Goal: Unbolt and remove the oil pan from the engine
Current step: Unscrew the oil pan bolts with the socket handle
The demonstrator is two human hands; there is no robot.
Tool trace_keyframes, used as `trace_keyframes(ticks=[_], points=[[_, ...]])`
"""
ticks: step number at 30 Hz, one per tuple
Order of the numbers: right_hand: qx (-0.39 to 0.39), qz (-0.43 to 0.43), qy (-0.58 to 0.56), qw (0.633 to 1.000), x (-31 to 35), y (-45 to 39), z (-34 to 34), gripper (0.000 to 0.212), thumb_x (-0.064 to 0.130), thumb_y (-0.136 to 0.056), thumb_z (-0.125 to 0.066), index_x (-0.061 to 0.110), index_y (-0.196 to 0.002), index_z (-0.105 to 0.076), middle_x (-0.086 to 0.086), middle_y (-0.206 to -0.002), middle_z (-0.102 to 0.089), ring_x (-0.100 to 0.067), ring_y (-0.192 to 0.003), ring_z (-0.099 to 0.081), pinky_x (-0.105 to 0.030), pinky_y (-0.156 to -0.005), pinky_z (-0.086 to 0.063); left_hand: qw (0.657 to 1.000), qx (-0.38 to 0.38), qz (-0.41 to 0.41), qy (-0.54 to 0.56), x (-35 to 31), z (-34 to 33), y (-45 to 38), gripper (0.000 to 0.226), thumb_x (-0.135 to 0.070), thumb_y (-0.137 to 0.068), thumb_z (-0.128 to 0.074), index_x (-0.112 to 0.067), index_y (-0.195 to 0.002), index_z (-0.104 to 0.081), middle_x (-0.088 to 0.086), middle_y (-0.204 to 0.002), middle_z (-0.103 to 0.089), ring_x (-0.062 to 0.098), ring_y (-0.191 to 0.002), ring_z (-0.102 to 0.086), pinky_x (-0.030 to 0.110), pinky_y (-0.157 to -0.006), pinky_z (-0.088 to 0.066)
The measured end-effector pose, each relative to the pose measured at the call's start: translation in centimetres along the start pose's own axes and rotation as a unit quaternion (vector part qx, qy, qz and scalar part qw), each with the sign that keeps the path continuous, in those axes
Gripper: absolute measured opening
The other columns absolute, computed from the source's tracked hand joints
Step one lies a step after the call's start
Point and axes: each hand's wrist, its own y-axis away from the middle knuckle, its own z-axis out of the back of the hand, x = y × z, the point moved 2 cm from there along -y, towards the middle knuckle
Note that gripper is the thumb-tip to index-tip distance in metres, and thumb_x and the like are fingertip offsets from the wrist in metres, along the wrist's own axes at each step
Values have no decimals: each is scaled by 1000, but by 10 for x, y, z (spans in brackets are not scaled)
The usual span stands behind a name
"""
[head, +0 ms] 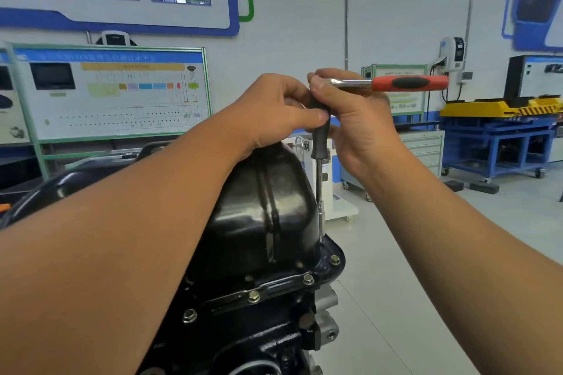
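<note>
The glossy black oil pan [262, 207] sits on top of the upturned engine [243, 338], its flange held by several bolts [253, 296]. A long black extension bar [320, 143] stands upright with its socket on a flange bolt [321, 239] at the pan's right edge. A ratchet with a red and black handle [408, 83] sticks out to the right from the bar's top. My left hand [280, 109] pinches the upper part of the bar. My right hand [353, 113] grips the ratchet head and the bar's top.
A green-framed training board [112, 91] stands behind the engine at left. A yellow and blue cart [499, 131] stands at right, with a grey drawer cabinet [423, 152] beside it. Open grey floor [426, 253] lies right of the engine.
</note>
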Motion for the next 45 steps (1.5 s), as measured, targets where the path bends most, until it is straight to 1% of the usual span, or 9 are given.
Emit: trace_keyframes(ticks=[5,9,15,20,25,30,35,42,45], points=[[26,-132,-52,990,-7,1,-8,18,30,-100,-66,13,-100,-69,-9,-100,-71,-27,-99,-67,-49,-83,-51,999,29,13,20,-5,-3,2,11,-11,-95,-72,-12,-106,-73,1,-82,-76,13,-45,-55,20,-51,-48],[36,-103,-52,993,-7,5,-19,7,20,-100,-66,14,-100,-68,-14,-103,-73,-28,-94,-71,-37,-70,-56,999,22,-8,41,-2,1,3,10,-3,-92,-74,-9,-100,-73,-11,-53,-62,3,-43,-49,15,-48,-41],[-148,-53,200,967,5,26,-29,26,36,-92,-75,16,-77,-71,8,-69,-74,-14,-69,-74,-38,-67,-62,999,-33,9,9,-2,2,3,6,-9,-82,-79,-11,-85,-74,-14,-49,-52,2,-44,-43,18,-52,-39],[-91,288,528,794,57,38,-28,18,32,-85,-65,19,-72,-66,14,-64,-60,-2,-64,-53,-19,-64,-38,1000,-13,-8,25,0,2,1,23,-11,-81,-85,-20,-72,-65,-16,-45,-48,0,-40,-43,12,-45,-37],[177,66,773,606,92,4,-36,25,18,-96,-61,21,-118,-74,-3,-104,-73,-23,-99,-67,-37,-85,-54,998,33,-15,59,-1,-1,4,18,-13,-88,-82,-15,-101,-69,-6,-60,-69,12,-43,-56,23,-49,-48],[225,-54,722,652,110,-9,-43,12,9,-95,-71,0,-104,-71,-10,-71,-76,-19,-59,-75,-30,-52,-61,999,10,2,42,-3,-2,4,22,-15,-85,-85,-16,-99,-68,-11,-48,-60,1,-41,-52,14,-46,-41],[266,2,748,608,114,-17,-42,37,0,-90,-71,19,-122,-71,4,-94,-78,-12,-88,-74,-27,-75,-58,995,48,16,90,-1,0,5,27,-11,-91,-79,-13,-114,-66,9,-92,-80,16,-49,-58,26,-54,-54],[289,-18,674,680,111,-22,-32,37,0,-91,-73,21,-120,-62,-12,-73,-73,-17,-51,-71,-29,-48,-57,1000,6,-3,23,-3,-3,4,30,-25,-83,-86,-26,-109,-71,-13,-54,-57,1,-44,-49,13,-46,-41],[289,-14,675,679,112,-22,-33,31,1,-91,-74,21,-112,-65,-11,-75,-74,-16,-54,-72,-27,-50,-58,995,38,14,97,-8,-1,8,26,-10,-96,-71,-8,-122,-68,-1,-83,-78,5,-49,-60,19,-50,-50]])
